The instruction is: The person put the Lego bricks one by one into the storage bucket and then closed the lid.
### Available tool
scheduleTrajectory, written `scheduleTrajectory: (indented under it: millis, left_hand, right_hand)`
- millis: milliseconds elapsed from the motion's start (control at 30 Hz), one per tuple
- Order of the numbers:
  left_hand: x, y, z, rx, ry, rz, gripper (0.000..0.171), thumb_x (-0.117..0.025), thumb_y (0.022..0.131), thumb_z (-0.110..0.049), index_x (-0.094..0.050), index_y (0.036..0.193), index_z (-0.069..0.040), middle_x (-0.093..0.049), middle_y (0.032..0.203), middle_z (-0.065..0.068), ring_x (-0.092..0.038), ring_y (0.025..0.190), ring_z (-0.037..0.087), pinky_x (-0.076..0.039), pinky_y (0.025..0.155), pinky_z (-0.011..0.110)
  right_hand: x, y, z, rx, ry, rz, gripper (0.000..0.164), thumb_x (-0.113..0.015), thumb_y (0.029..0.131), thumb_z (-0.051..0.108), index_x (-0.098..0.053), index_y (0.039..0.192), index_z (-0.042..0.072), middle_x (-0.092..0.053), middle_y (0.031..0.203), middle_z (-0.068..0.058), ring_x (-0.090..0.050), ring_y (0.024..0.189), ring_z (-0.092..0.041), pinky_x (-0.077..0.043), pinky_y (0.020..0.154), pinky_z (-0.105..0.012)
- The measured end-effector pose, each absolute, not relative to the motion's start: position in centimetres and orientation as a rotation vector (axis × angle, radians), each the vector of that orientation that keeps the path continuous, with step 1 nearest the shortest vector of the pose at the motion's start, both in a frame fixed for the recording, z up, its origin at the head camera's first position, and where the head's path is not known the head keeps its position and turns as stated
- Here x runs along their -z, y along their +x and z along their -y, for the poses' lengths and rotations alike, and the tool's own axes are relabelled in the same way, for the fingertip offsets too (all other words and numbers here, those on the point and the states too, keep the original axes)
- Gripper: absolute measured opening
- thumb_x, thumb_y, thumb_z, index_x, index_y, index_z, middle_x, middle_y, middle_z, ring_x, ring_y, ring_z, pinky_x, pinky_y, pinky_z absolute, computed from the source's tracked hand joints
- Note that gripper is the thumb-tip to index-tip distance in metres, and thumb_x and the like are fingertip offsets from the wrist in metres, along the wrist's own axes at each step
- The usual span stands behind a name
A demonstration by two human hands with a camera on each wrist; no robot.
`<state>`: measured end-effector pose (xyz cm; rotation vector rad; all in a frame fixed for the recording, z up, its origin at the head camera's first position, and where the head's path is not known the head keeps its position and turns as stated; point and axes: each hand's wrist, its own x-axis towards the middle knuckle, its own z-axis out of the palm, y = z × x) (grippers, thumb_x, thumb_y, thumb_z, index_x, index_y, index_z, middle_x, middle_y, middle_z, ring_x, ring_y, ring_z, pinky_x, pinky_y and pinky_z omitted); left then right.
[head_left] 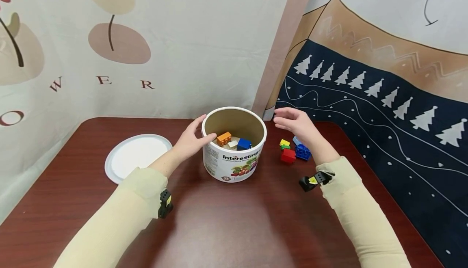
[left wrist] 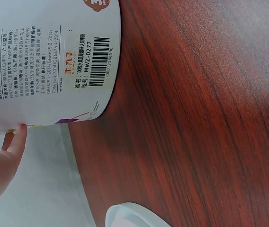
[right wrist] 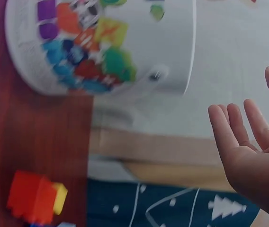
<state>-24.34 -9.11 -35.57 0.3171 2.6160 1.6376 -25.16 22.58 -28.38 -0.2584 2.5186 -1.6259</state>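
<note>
A white round bucket [head_left: 234, 168] with printed fruit and lettering stands upright on the table. Inside it lie an orange toy brick [head_left: 224, 139], a white one [head_left: 232, 143] and a blue one [head_left: 243, 144]. My left hand [head_left: 190, 140] rests against the bucket's left side, thumb and forefinger spread along the rim; its straight fingers [left wrist: 18, 139] touch the wall in the left wrist view. To the right of the bucket, my right hand [head_left: 295, 125] is raised with nothing in it, fingers relaxed and apart [right wrist: 255, 146]. Below it sits a small group of toy bricks, including a red brick [head_left: 288, 156].
Next to the red brick are a dark blue brick [head_left: 303, 152], a light blue piece [head_left: 296, 140] and a yellow brick [head_left: 284, 142] above a green one. A round white lid [head_left: 140, 154] lies flat at the left. Printed cloths hang behind the brown table [head_left: 226, 227] and along its right side.
</note>
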Motion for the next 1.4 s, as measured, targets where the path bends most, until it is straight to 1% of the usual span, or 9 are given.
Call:
scheduleTrajectory:
  millis: [167,267,400,600,767,967,1200,1300,1400]
  left_hand:
    - [35.5,-24.2,9.3,-1.640,0.305,-2.613,0.077,-0.064,0.088,-0.030,-0.020,0.150,-0.013,-0.030,0.150,0.013,-0.034,0.135,0.032,-0.034,0.108,0.050]
    - [35.5,-24.2,9.3,-1.634,0.303,-2.614,0.077,-0.063,0.088,-0.030,-0.019,0.150,-0.013,-0.030,0.150,0.013,-0.035,0.135,0.032,-0.035,0.108,0.050]
    - [35.6,-24.1,9.2,-1.633,0.310,-2.612,0.077,-0.063,0.089,-0.029,-0.019,0.150,-0.012,-0.031,0.150,0.014,-0.035,0.135,0.032,-0.034,0.108,0.050]
    - [35.7,-24.2,9.2,-1.642,0.317,-2.612,0.077,-0.063,0.088,-0.028,-0.020,0.150,-0.012,-0.031,0.149,0.014,-0.035,0.135,0.032,-0.035,0.108,0.049]
    - [35.8,-24.3,9.2,-1.653,0.318,-2.605,0.077,-0.064,0.088,-0.029,-0.020,0.149,-0.013,-0.032,0.149,0.013,-0.036,0.134,0.032,-0.035,0.108,0.049]
    - [35.7,-24.3,9.2,-1.657,0.314,-2.600,0.077,-0.064,0.088,-0.028,-0.020,0.149,-0.013,-0.031,0.149,0.013,-0.035,0.134,0.032,-0.033,0.109,0.050]
    - [35.5,-24.2,9.3,-1.646,0.304,-2.599,0.078,-0.064,0.087,-0.030,-0.020,0.150,-0.014,-0.030,0.150,0.012,-0.034,0.135,0.031,-0.034,0.108,0.051]
    - [35.4,-24.2,9.2,-1.639,0.298,-2.601,0.078,-0.064,0.087,-0.030,-0.019,0.150,-0.015,-0.030,0.150,0.012,-0.035,0.135,0.031,-0.035,0.108,0.051]
    - [35.4,-24.2,9.2,-1.629,0.298,-2.606,0.079,-0.064,0.088,-0.031,-0.019,0.150,-0.015,-0.029,0.150,0.012,-0.034,0.135,0.031,-0.035,0.108,0.051]
  right_hand:
    - [30.1,-25.2,-24.9,1.583,-0.177,-2.577,0.050,-0.058,0.092,0.028,-0.045,0.135,0.004,-0.049,0.136,-0.017,-0.058,0.099,-0.003,-0.042,0.103,-0.039]
    - [31.5,-25.3,-26.0,1.555,-0.140,-2.603,0.052,-0.058,0.092,0.030,-0.046,0.135,0.004,-0.049,0.135,-0.019,-0.058,0.095,0.000,-0.044,0.102,-0.038]
    - [33.5,-25.3,-27.4,1.555,-0.095,-2.596,0.052,-0.058,0.093,0.028,-0.045,0.135,0.002,-0.048,0.135,-0.021,-0.059,0.090,0.003,-0.047,0.098,-0.032]
    - [36.2,-25.2,-28.9,1.579,-0.042,-2.565,0.053,-0.059,0.092,0.024,-0.043,0.136,-0.001,-0.043,0.139,-0.026,-0.057,0.092,0.000,-0.041,0.102,-0.043]
    - [37.8,-25.1,-30.0,1.560,0.016,-2.558,0.057,-0.060,0.092,0.025,-0.039,0.138,-0.004,-0.040,0.141,-0.025,-0.056,0.091,0.003,-0.042,0.101,-0.039]
    - [38.9,-24.9,-30.7,1.520,0.090,-2.551,0.060,-0.059,0.092,0.024,-0.037,0.139,-0.005,-0.038,0.143,-0.025,-0.056,0.102,-0.008,-0.045,0.098,-0.033]
    - [39.8,-24.9,-30.4,1.446,0.074,-2.525,0.062,-0.060,0.091,0.024,-0.034,0.141,-0.003,-0.038,0.142,-0.027,-0.050,0.118,-0.032,-0.045,0.099,-0.038]
    - [40.1,-24.9,-30.2,1.403,0.045,-2.530,0.061,-0.061,0.091,0.022,-0.036,0.140,-0.003,-0.041,0.138,-0.029,-0.051,0.115,-0.033,-0.049,0.095,-0.036]
    - [40.5,-25.0,-30.0,1.348,0.027,-2.560,0.060,-0.064,0.089,0.021,-0.039,0.138,-0.004,-0.044,0.133,-0.030,-0.053,0.109,-0.031,-0.053,0.088,-0.031]
